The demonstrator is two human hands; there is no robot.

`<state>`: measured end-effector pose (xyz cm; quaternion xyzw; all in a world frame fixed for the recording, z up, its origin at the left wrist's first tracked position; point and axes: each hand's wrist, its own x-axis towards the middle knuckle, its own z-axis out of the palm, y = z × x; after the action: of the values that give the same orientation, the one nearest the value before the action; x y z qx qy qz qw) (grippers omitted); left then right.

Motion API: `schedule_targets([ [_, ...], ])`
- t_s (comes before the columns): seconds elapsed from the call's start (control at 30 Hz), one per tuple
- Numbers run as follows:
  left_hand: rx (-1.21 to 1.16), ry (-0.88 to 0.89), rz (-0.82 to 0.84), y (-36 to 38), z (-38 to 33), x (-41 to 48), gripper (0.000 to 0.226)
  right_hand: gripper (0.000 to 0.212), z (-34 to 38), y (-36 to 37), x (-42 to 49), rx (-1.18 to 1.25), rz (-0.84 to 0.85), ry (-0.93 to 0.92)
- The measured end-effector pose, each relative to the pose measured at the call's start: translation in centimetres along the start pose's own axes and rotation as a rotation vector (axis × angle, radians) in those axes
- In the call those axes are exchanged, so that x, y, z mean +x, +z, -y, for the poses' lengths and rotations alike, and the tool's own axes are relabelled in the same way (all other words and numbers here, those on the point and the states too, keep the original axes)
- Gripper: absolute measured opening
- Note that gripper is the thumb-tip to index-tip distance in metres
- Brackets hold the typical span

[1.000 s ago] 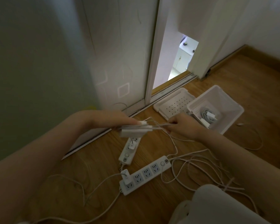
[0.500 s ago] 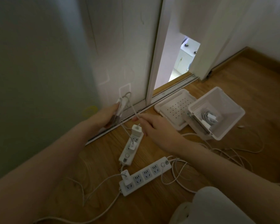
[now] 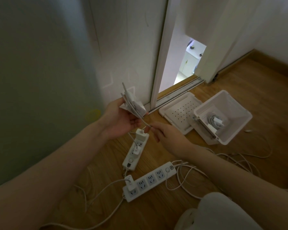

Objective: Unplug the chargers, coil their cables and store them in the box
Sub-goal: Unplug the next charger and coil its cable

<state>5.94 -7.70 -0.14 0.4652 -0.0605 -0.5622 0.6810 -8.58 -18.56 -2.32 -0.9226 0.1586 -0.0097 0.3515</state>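
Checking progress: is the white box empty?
Not empty. A coiled cable and a white charger lie at the bottom of the white box.

The white door post is standing tall mid-frame. Just right of it, a narrow gap is letting in bright light, and a pale cabinet is showing beyond. At its foot a metal track is running along the wooden floor. Left of the post, a white panel is carrying faint square outlines, and further left a grey-green wall is wearing a yellow spot low down. In front of the post, a short power strip and, further out, a long power strip are lying on the floor.
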Motion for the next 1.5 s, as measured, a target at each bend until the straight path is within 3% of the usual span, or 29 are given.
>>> schedule_targets([
  [0.23,0.122,-0.094,0.343,-0.6,-0.8,-0.1,0.048,0.025,-2.3,-1.8,-0.3,-0.166,0.026,0.060],
  [0.3,0.422,-0.135,0.385,-0.7,-1.4,-0.8,0.045,0.026,-2.9,-2.4,-0.4,-0.218,0.028,0.097],
  [0.43,1.363,-0.259,0.380,-0.1,-1.8,-1.2,0.042,0.025,-3.6,-3.0,0.1,-0.255,0.033,0.147],
  [0.53,1.665,-0.235,0.218,-0.5,-1.0,-0.1,0.060,0.031,-3.5,-3.0,0.4,-0.212,-0.034,0.171],
  [0.6,1.740,-0.181,0.044,-1.5,-0.4,0.6,0.078,0.033,-2.9,-2.9,0.3,-0.222,-0.072,0.162],
  [0.77,1.395,-0.143,-0.328,-4.0,1.0,1.5,0.089,0.029,-0.4,-1.3,0.0,-0.138,-0.073,0.093],
  [0.87,1.100,-0.078,-0.440,-4.1,1.5,1.8,0.077,0.030,1.4,-0.1,-0.2,-0.048,-0.015,0.051],
  [1.0,0.498,-0.024,-0.332,-2.7,1.6,2.0,0.061,0.026,3.1,1.3,-0.9,-0.057,0.137,-0.029],
  [1.07,0.314,0.002,-0.272,-2.1,1.4,2.1,0.055,0.028,3.1,1.9,-1.0,-0.090,0.176,-0.049],
  [1.33,0.021,-0.051,-0.047,-0.7,1.5,1.4,0.045,0.027,0.4,0.7,-0.7,-0.112,0.025,-0.056],
  [1.5,-0.056,-0.112,0.115,0.0,1.8,1.2,0.049,0.027,-0.4,-0.3,-0.6,-0.170,0.076,-0.069],
])
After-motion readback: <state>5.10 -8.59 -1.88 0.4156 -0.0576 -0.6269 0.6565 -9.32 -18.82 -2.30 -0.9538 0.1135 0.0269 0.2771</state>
